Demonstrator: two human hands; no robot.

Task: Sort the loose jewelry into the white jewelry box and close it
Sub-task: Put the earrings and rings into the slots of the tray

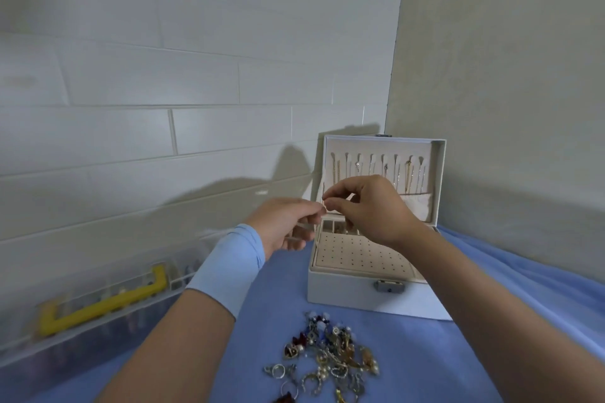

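Observation:
The white jewelry box stands open on the blue cloth, its lid upright with several chains hanging inside. A beige earring pad with holes fills its front tray. A pile of loose jewelry lies on the cloth in front of the box. Both hands meet above the box's left rear corner. My right hand pinches a small thin piece between thumb and forefinger. My left hand, with a light blue wristband, pinches the same small piece from the left; the piece is too tiny and blurred to identify.
A clear plastic organizer with a yellow handle sits along the left wall. White tiled wall runs behind, and a beige wall stands to the right of the box. Blue cloth covers the surface.

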